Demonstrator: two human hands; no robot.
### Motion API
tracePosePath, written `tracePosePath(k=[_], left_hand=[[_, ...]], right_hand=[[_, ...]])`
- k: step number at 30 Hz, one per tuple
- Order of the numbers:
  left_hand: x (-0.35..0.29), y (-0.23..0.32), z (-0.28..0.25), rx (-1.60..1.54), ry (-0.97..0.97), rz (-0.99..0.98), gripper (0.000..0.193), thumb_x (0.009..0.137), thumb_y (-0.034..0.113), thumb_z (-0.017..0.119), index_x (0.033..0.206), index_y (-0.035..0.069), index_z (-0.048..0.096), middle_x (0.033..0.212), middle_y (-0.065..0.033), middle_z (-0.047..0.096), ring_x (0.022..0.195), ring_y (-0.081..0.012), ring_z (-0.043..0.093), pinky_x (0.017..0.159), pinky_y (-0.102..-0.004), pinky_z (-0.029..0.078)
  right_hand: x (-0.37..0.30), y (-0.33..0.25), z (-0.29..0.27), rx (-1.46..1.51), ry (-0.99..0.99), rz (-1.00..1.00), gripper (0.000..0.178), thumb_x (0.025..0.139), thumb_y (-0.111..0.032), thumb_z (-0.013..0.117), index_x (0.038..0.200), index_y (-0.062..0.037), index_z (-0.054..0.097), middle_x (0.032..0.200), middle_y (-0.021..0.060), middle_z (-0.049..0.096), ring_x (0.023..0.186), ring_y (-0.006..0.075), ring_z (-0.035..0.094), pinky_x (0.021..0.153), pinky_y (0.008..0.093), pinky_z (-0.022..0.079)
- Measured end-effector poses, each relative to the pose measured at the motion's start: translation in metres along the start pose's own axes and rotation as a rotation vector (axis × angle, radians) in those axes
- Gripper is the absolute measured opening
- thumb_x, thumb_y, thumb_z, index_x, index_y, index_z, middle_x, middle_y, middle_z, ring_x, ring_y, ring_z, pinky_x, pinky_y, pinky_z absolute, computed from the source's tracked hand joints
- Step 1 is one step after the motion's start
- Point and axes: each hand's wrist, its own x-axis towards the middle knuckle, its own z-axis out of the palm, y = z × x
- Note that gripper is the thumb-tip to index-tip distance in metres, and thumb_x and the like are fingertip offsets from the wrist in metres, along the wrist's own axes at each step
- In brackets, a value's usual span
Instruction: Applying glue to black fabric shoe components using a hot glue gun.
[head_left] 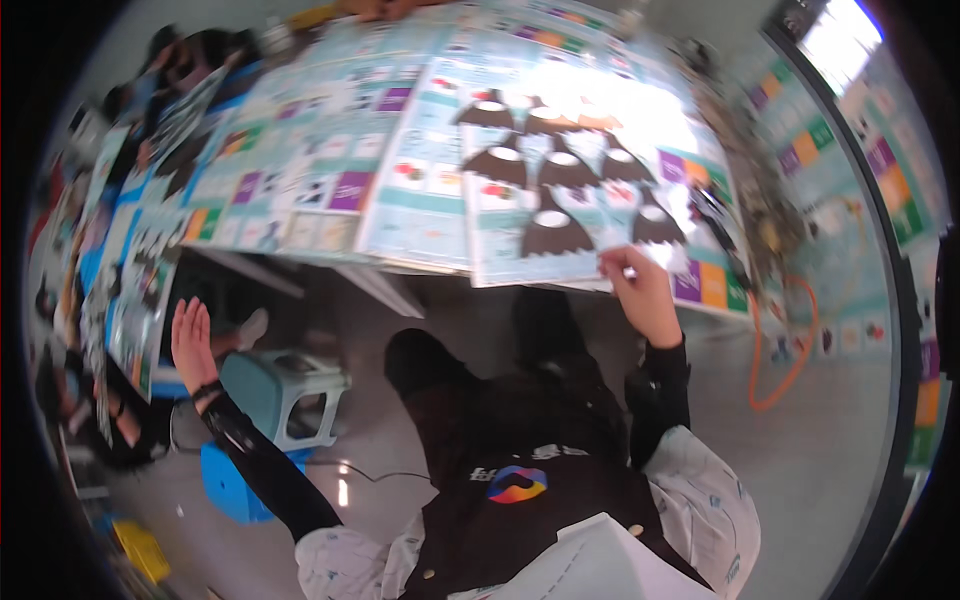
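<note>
Several dark brown flared pieces with scalloped lower edges and pale ovals, such as this brown piece (556,228), lie in rows on a pale printed sheet (490,268) at the table's front. My right hand (645,295) is at the sheet's near edge, thumb and fingers pinched together. Whether that edge or something small is between them, I cannot make out. My left hand (192,345) is raised away from the table on the left, with its fingers stretched out and nothing in it.
The table (300,190) has a printed cover. Right of the sheet lies a dark tool-like object (715,220); an orange cable (757,395) loops down beyond. A grey-blue stool (255,385) and a blue stool (235,485) stand at left, where other people (115,425) sit.
</note>
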Motion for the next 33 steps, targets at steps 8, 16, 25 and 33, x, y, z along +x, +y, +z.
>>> tracePosePath(k=[8, 16, 25, 33], left_hand=[[-0.161, -0.09, 0.293, 0.593, -0.476, -0.068, 0.025, 0.095, 0.015, 0.059, 0.116, 0.001, 0.061, 0.092, -0.0072, 0.068, 0.079, -0.0125, 0.065, 0.073, -0.0255, 0.052], [-0.208, -0.117, 0.372, 0.807, -0.479, 0.065, 0.024, 0.093, 0.01, 0.058, 0.115, -0.001, 0.059, 0.079, -0.0074, 0.066, 0.064, -0.0139, 0.065, 0.06, -0.0263, 0.052], [-0.216, -0.112, 0.446, 1.077, -0.418, 0.532, 0.042, 0.082, 0.024, 0.074, 0.113, 0.001, 0.058, 0.096, -0.0141, 0.062, 0.092, -0.033, 0.058, 0.082, -0.0422, 0.046], [-0.215, -0.131, 0.481, 1.131, -0.752, 0.261, 0.053, 0.073, 0.02, 0.081, 0.114, -0.001, 0.054, 0.106, -0.0228, 0.06, 0.101, -0.0399, 0.057, 0.087, -0.0446, 0.048]], right_hand=[[-0.012, 0.102, -0.092, -0.626, 0.486, 0.264, 0.022, 0.086, -0.015, 0.062, 0.105, -0.0025, 0.064, 0.087, 0.0158, 0.068, 0.086, 0.0328, 0.065, 0.076, 0.0417, 0.05], [0.006, 0.106, -0.108, -0.501, 0.27, 0.471, 0.03, 0.083, -0.023, 0.067, 0.1, 0.0013, 0.064, 0.087, 0.0187, 0.068, 0.088, 0.036, 0.064, 0.078, 0.0436, 0.05], [0.018, 0.111, -0.101, -0.582, 0.367, 0.024, 0.041, 0.076, -0.023, 0.076, 0.104, 0.0032, 0.061, 0.102, 0.0234, 0.06, 0.096, 0.0397, 0.059, 0.082, 0.0436, 0.049], [0.036, 0.102, -0.094, -0.551, 0.277, 0.144, 0.033, 0.077, -0.013, 0.074, 0.104, 0.0007, 0.061, 0.098, 0.0224, 0.063, 0.093, 0.0372, 0.062, 0.081, 0.0423, 0.05]])
